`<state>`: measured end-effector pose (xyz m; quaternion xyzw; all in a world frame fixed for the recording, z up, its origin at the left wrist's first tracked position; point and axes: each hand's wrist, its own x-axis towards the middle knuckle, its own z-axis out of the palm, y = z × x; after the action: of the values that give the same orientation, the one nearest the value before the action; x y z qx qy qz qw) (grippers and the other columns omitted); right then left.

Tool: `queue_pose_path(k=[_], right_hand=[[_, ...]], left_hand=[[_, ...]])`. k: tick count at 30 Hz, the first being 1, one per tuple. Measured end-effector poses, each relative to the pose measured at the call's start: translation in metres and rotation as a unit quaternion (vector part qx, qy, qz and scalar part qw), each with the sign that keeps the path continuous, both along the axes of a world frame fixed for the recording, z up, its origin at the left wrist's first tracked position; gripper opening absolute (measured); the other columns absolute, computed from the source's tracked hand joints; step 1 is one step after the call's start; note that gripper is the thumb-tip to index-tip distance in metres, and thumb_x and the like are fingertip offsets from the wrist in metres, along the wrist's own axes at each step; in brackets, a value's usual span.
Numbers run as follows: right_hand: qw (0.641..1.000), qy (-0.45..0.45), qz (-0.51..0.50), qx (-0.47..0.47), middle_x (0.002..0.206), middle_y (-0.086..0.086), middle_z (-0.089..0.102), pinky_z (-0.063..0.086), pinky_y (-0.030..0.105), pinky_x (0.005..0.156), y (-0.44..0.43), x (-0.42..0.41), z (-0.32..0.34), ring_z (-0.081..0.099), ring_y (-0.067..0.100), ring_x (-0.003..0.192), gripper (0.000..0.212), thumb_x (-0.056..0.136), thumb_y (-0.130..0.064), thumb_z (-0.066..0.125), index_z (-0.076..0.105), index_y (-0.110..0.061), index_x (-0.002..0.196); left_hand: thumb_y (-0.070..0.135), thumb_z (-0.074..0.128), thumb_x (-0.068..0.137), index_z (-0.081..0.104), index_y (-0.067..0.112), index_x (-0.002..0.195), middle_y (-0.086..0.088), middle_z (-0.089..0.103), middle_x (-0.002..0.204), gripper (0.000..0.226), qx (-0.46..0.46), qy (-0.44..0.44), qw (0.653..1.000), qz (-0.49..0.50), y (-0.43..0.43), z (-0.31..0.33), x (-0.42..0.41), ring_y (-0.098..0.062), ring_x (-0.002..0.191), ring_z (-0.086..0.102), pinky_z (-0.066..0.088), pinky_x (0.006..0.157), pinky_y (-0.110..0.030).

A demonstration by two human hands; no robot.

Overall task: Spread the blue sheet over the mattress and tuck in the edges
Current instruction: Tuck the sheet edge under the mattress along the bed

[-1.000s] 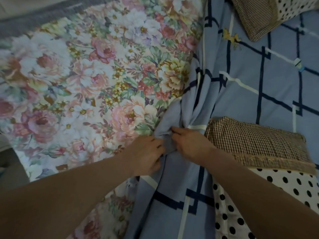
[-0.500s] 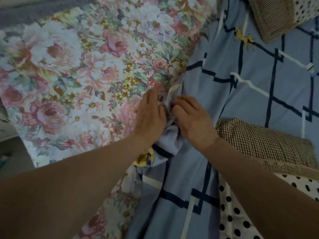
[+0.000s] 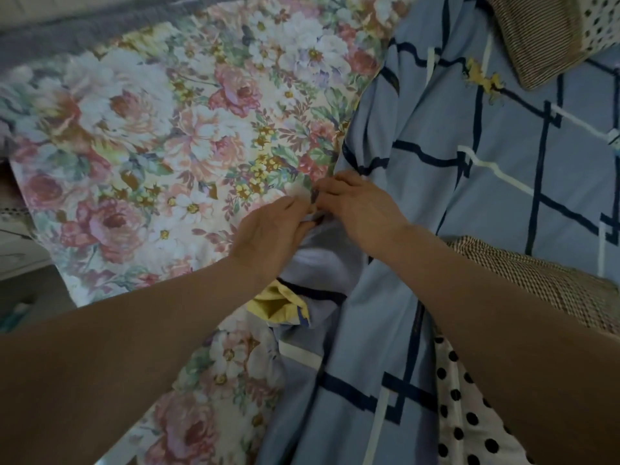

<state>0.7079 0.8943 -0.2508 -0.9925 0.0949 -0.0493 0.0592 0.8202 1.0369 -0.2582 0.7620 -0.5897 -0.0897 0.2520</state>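
Observation:
The blue sheet [image 3: 436, 135], with dark and white grid lines, covers the right half of the bed. Its left edge is bunched in folds along the middle. The flowered mattress cover [image 3: 174, 135] lies bare on the left half. My left hand [image 3: 268, 236] and my right hand [image 3: 362, 209] meet at the sheet's bunched edge, both pinching the blue cloth between fingers and thumb. Below the hands the edge hangs in a loose fold that shows a yellow patch [image 3: 275, 302].
A brown checked pillow [image 3: 550, 290] with a polka-dot underside lies at the right, close to my right forearm. Another brown pillow [image 3: 543, 31] sits at the top right. A grey strip [image 3: 67, 31] runs along the bed's far left side. Floor shows at the lower left.
Both hands have worked further up along the bunched edge of the blue sheet. The left hand went from pressing flat on the cover to pinching the cloth.

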Motion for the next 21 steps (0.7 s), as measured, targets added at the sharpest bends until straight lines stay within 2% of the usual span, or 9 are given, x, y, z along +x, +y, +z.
queue_pose_path(k=[2, 4, 6, 7, 9, 12, 14, 17, 21], right_hand=[[1.000, -0.002, -0.008, 0.021, 0.087, 0.014, 0.068, 0.055, 0.041, 0.060, 0.004, 0.020, 0.004, 0.061, 0.035, 0.087, 0.022, 0.074, -0.008, 0.046, 0.066, -0.006, 0.081], [0.999, -0.017, -0.031, 0.038, 0.068, 0.014, 0.061, 0.052, 0.040, 0.053, 0.012, 0.044, 0.007, 0.058, 0.033, 0.075, 0.014, 0.067, 0.005, 0.062, 0.062, -0.005, 0.077], [0.997, -0.046, -0.043, 0.038, 0.059, 0.013, 0.054, 0.045, 0.034, 0.045, 0.019, 0.063, 0.010, 0.052, 0.029, 0.060, 0.030, 0.055, 0.016, 0.071, 0.059, -0.004, 0.073], [0.997, -0.060, -0.043, 0.040, 0.057, 0.013, 0.052, 0.042, 0.032, 0.043, 0.024, 0.078, 0.012, 0.050, 0.028, 0.056, 0.033, 0.052, 0.018, 0.071, 0.059, -0.004, 0.073], [0.994, -0.093, -0.037, 0.041, 0.057, 0.013, 0.053, 0.039, 0.030, 0.044, 0.033, 0.113, 0.017, 0.051, 0.028, 0.054, 0.035, 0.050, 0.019, 0.070, 0.061, -0.004, 0.075], [0.989, -0.138, -0.044, 0.034, 0.058, 0.016, 0.054, 0.031, 0.026, 0.047, 0.044, 0.179, 0.021, 0.052, 0.029, 0.055, 0.035, 0.045, 0.024, 0.066, 0.060, -0.001, 0.069], [0.986, -0.155, -0.050, 0.037, 0.058, 0.016, 0.054, 0.026, 0.025, 0.052, 0.047, 0.204, 0.026, 0.054, 0.029, 0.056, 0.037, 0.042, 0.026, 0.063, 0.059, -0.002, 0.066], [0.982, -0.168, -0.087, 0.019, 0.056, 0.014, 0.054, 0.018, 0.024, 0.057, 0.052, 0.270, 0.032, 0.053, 0.029, 0.056, 0.039, 0.038, 0.025, 0.062, 0.059, -0.002, 0.066], [0.967, -0.223, -0.124, 0.026, 0.060, 0.015, 0.059, 0.017, 0.021, 0.057, 0.055, 0.357, 0.034, 0.056, 0.031, 0.060, 0.037, 0.044, 0.025, 0.052, 0.062, 0.000, 0.070]], left_hand=[[0.005, 0.066, 0.082, 0.068, 0.008, 0.094, -0.011, 0.065, 0.087, 0.012, 0.014, -0.070, 0.997, -0.012, 0.008, -0.001, 0.028, -0.032, 0.074, 0.063, 0.048, 0.059, -0.030], [0.005, 0.061, 0.082, 0.066, 0.009, 0.094, -0.012, 0.063, 0.086, 0.014, 0.035, -0.101, 0.994, 0.007, 0.017, 0.004, 0.058, -0.035, 0.071, 0.063, 0.052, 0.053, -0.038], [0.010, 0.050, 0.083, 0.061, 0.010, 0.095, -0.013, 0.061, 0.081, 0.016, 0.036, -0.139, 0.990, 0.008, 0.022, 0.012, 0.081, -0.036, 0.060, 0.060, 0.047, 0.045, -0.037], [0.007, 0.051, 0.082, 0.058, 0.011, 0.095, -0.014, 0.058, 0.076, 0.015, 0.042, -0.155, 0.987, 0.002, 0.027, 0.017, 0.098, -0.035, 0.053, 0.056, 0.043, 0.042, -0.033], [-0.004, 0.062, 0.075, 0.052, 0.012, 0.096, -0.014, 0.054, 0.071, 0.028, 0.047, -0.190, 0.981, -0.001, 0.033, 0.021, 0.135, -0.034, 0.044, 0.050, 0.037, 0.039, -0.030], [-0.006, 0.066, 0.073, 0.055, 0.010, 0.093, -0.015, 0.053, 0.069, 0.027, 0.086, -0.232, 0.969, 0.000, 0.040, 0.026, 0.206, -0.034, 0.044, 0.051, 0.039, 0.039, -0.031], [-0.006, 0.066, 0.072, 0.060, 0.008, 0.093, -0.016, 0.055, 0.069, 0.026, 0.088, -0.265, 0.960, 0.002, 0.041, 0.029, 0.231, -0.036, 0.044, 0.053, 0.032, 0.042, -0.029], [0.004, 0.054, 0.076, 0.062, 0.010, 0.098, -0.018, 0.058, 0.074, 0.024, 0.072, -0.251, 0.965, -0.007, 0.041, 0.039, 0.296, -0.038, 0.052, 0.058, 0.034, 0.045, -0.032], [0.009, 0.061, 0.082, 0.059, 0.020, 0.107, -0.014, 0.058, 0.087, 0.027, 0.088, -0.227, 0.970, 0.026, 0.039, 0.047, 0.375, -0.039, 0.072, 0.062, 0.034, 0.053, -0.035]])
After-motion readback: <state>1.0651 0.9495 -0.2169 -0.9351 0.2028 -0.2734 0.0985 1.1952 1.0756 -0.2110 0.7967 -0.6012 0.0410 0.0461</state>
